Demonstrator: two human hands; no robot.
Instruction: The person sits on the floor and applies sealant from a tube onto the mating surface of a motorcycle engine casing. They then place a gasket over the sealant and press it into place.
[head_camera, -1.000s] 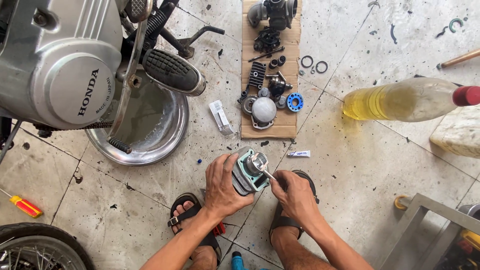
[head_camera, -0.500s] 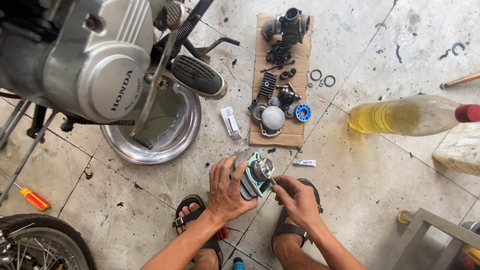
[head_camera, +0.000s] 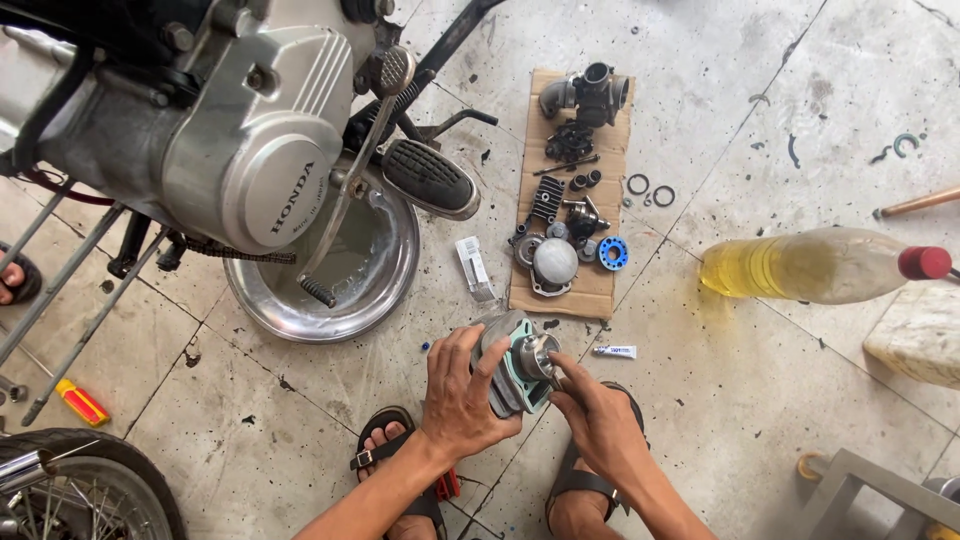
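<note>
The left hand (head_camera: 462, 398) wraps its fingers over the side of a finned grey metal engine cylinder with a pale green gasket (head_camera: 512, 368), holding it just above the tiled floor (head_camera: 760, 400) between the person's sandalled feet. The right hand (head_camera: 598, 420) comes in from the lower right, its fingertips pinched together at the shiny round part in the cylinder's mouth; what they pinch is too small to tell.

Bare tile lies open to the right of the hands. Just above them sits a strip of brown cardboard (head_camera: 592, 290) laden with small dark engine parts, and a small white tube (head_camera: 613, 351) lies beside the cylinder. A clear plastic bottle of yellow liquid with a red cap (head_camera: 815, 265) lies on its side farther right. To the left, a round steel basin (head_camera: 330, 290) rests under the silver motorcycle engine (head_camera: 215, 140).
</note>
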